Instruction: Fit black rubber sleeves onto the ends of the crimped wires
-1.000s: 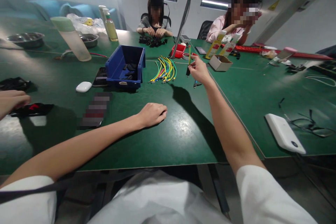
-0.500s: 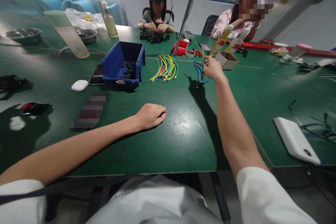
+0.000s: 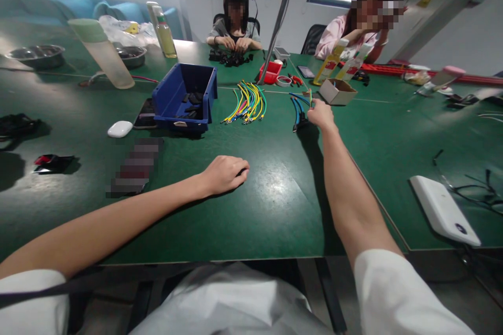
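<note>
My right hand (image 3: 322,114) is stretched out over the table beside a small group of blue wires (image 3: 297,108). Its fingers are pinched together at a short yellow-green wire (image 3: 310,97) that sticks up from them. Curled on the green table top (image 3: 251,220), my left hand (image 3: 226,174) rests with its fingers folded; whether anything is under them is hidden. Beyond it lies a bundle of yellow-green wires (image 3: 251,102) with metal end rings. Left of that bundle stands a blue bin (image 3: 181,121) holding black pieces.
A small cardboard box (image 3: 338,95) stands just behind my right hand, near two bottles. Phones, a white case (image 3: 120,129) and a frosted bottle (image 3: 102,55) are on the left. A white device (image 3: 444,209) and glasses lie right. Two people sit across the table.
My right hand has moved slightly right and nearer to me, and more of the blue wires and the cardboard box shows. My left hand has stayed in place.
</note>
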A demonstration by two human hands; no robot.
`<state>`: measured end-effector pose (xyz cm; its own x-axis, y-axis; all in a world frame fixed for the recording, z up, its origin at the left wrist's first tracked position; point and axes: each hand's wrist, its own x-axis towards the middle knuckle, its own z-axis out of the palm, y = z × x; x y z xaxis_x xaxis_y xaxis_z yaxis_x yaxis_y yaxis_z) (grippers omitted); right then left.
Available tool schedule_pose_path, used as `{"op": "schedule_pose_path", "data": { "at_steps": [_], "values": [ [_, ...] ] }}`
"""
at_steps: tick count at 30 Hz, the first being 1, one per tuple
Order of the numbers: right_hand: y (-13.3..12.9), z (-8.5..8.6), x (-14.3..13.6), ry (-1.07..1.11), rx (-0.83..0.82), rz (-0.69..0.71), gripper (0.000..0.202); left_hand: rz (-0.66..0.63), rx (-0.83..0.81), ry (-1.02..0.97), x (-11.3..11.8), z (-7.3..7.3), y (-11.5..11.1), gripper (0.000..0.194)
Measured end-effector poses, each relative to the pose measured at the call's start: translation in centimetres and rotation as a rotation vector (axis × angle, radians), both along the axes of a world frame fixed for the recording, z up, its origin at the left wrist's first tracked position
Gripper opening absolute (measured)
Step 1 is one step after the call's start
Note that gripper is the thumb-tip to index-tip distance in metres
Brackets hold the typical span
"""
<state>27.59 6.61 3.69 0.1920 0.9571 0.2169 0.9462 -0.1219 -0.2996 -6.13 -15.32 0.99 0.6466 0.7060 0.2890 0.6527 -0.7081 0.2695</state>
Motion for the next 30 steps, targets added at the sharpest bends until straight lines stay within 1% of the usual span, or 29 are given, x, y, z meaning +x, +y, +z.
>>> {"op": "schedule_pose_path", "data": {
  "at_steps": [6, 11, 22, 30],
  "values": [
    [-0.3, -0.8, -0.6, 0.029, 0.023, -0.063, 0.047, 0.0, -0.001, 0.006, 0.0, -0.1, 0.1, 0.023],
    [-0.5, -1.1, -1.0, 0.045, 0.038, -0.097, 0.046, -0.004, 0.001, 0.005, 0.0, -0.1, 0.1, 0.023],
    [-0.2, -2.3, -0.9, 0.049, 0.049, -0.112, 0.043, -0.012, -0.002, 0.007, -0.1, -0.3, 0.2, 0.023],
    [0.0, -2.6, -0.9, 0.048, 0.05, -0.119, 0.039, -0.013, -0.014, 0.0, -0.1, -0.2, 0.1, 0.022]
  ]
}}
